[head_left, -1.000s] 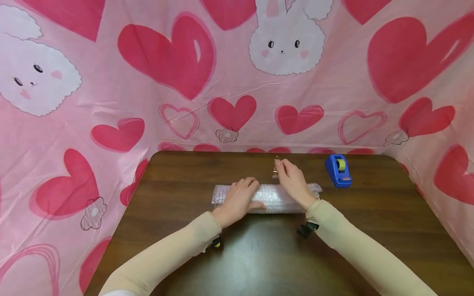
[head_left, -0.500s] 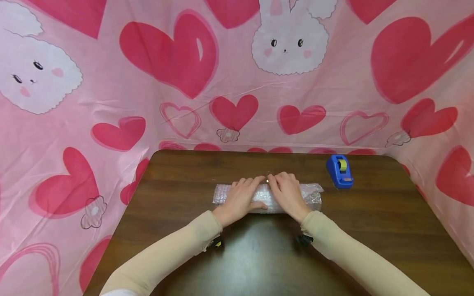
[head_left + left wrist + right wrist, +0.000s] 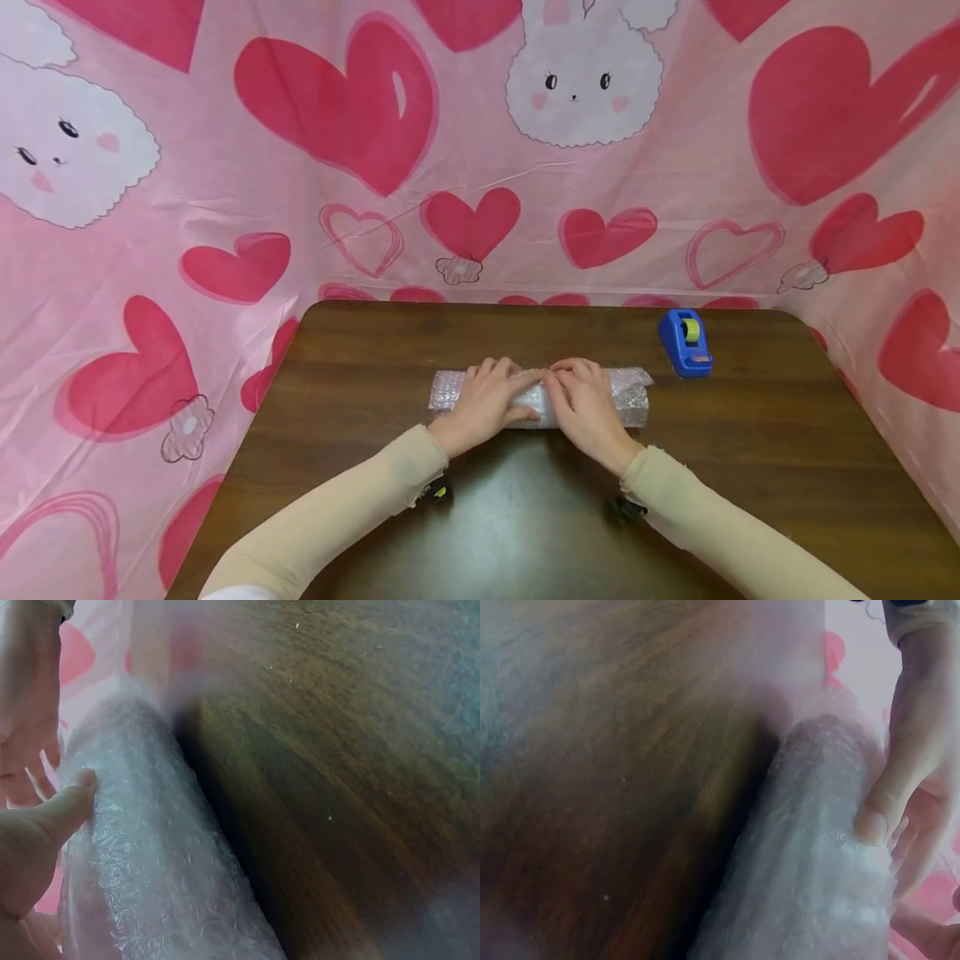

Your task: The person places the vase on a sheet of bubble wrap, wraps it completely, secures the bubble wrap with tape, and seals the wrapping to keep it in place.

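Note:
A bubble-wrapped roll (image 3: 632, 400) lies crosswise on the brown table; what is inside the wrap is hidden. My left hand (image 3: 486, 404) rests over its left half, fingers along the far side and thumb toward the near side. Beside it, my right hand (image 3: 591, 408) presses on the middle of the roll, thumb and index fingertips close to the left index fingertip. A small clear strip of tape (image 3: 547, 372) shows at those fingertips, mostly covered. In the right wrist view the right thumb (image 3: 874, 823) lies against the bubble wrap (image 3: 802, 855).
A blue tape dispenser (image 3: 685, 346) with a yellow-looking roll stands at the back right of the table (image 3: 750, 433). Behind and at both sides hangs a pink cloth (image 3: 480, 117) printed with hearts and rabbits.
My right hand has come left and down from behind the roll, bringing a pinched strip of clear tape onto the wrap between the hands. The left hand has stayed in place.

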`<control>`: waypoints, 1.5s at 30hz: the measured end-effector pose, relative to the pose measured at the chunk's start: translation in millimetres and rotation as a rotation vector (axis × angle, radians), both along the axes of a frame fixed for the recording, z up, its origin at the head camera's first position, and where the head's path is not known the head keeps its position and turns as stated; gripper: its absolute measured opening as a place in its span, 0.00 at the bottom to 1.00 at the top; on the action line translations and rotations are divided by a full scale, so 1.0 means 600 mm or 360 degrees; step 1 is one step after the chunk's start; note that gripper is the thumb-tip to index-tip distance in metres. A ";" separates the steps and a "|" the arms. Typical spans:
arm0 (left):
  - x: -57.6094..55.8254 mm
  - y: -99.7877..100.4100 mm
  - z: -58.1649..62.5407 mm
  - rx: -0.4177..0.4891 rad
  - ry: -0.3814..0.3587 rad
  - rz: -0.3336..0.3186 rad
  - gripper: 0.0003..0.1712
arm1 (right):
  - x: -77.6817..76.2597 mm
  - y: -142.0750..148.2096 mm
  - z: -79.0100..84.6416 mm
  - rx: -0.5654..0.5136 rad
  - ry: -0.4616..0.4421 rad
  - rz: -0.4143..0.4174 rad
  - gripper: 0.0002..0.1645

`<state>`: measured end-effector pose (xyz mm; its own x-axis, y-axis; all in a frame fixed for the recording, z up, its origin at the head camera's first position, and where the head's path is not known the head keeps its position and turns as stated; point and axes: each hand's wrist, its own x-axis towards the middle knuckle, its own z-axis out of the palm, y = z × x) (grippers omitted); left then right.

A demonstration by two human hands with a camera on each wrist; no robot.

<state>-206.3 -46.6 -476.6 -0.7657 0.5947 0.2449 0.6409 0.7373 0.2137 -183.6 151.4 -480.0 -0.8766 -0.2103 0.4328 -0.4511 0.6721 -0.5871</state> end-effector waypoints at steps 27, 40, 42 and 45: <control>-0.003 -0.002 0.005 -0.0084 -0.0041 -0.0018 0.39 | 0.012 0.049 -0.036 -0.0022 0.0075 0.0421 0.11; -0.004 -0.002 0.000 -0.0331 0.0153 -0.0027 0.55 | -0.010 0.082 -0.045 0.0307 0.0330 0.0728 0.26; -0.005 0.001 -0.002 -0.0349 0.0209 -0.0017 0.55 | -0.013 0.087 -0.044 0.0320 0.0352 0.0781 0.24; -0.004 0.005 -0.004 -0.0344 0.0265 0.0018 0.49 | -0.016 0.093 -0.045 0.0343 0.0364 0.0829 0.20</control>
